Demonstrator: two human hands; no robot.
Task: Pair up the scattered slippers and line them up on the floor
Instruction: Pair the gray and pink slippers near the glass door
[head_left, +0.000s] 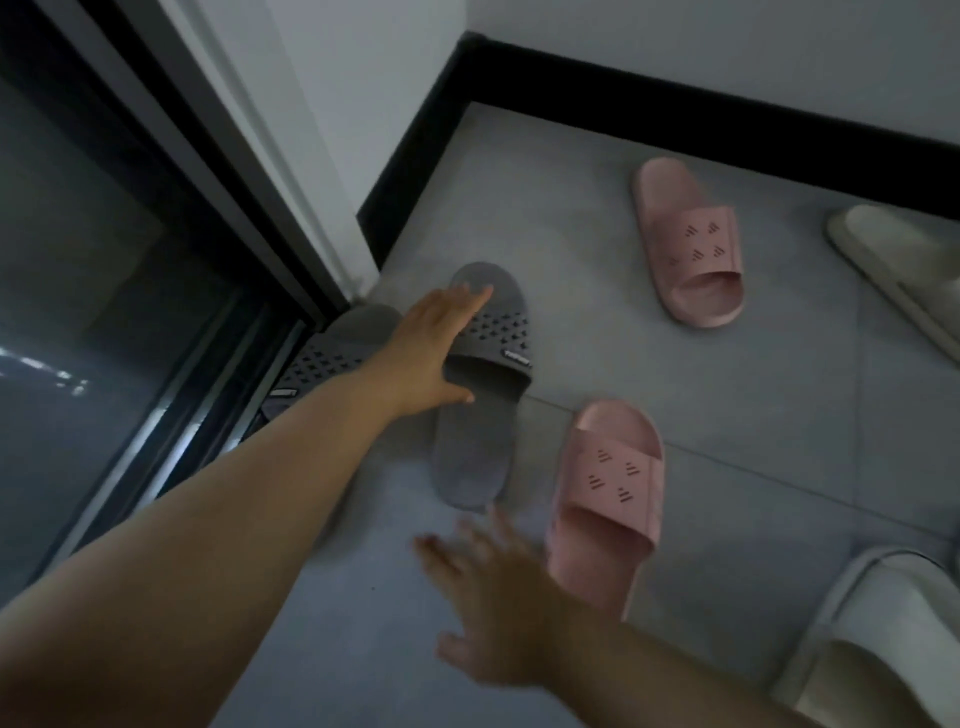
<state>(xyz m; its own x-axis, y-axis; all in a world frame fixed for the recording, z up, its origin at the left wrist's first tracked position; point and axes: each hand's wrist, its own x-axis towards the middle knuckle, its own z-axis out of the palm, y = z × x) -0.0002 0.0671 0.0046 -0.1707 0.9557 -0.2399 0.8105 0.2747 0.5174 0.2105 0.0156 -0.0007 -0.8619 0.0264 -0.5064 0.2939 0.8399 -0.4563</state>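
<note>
Grey slipper (470, 457), centre of frame, is lying with its toe toward the wall corner at the top, and I am treating it as the item in hand. Its mate, the second grey slipper (332, 348), is sitting just left of it against the sliding door (104, 270), partly hidden behind the forearm.

Left hand (431, 348) is resting on the perforated strap of the centre slipper. Its fingers are straight and laid flat across the strap, and the thumb is lying at the strap mouth. I am judging this contact as a way to slide or turn the slipper until it lies parallel with its mate.

Right hand (493, 597), lower centre, is blurred, with fingers spread and holding nothing. It is hovering just below the heel of the centre slipper and just left of the near pink slipper (608, 499), probably placed to take that one next.

Far pink slipper (685, 244), upper right, is lying well apart from its mate and pointing the opposite way. At the right edge, the upper cream slipper (893, 260) and lower cream slipper (883, 649) are also lying apart, not yet paired.
</note>
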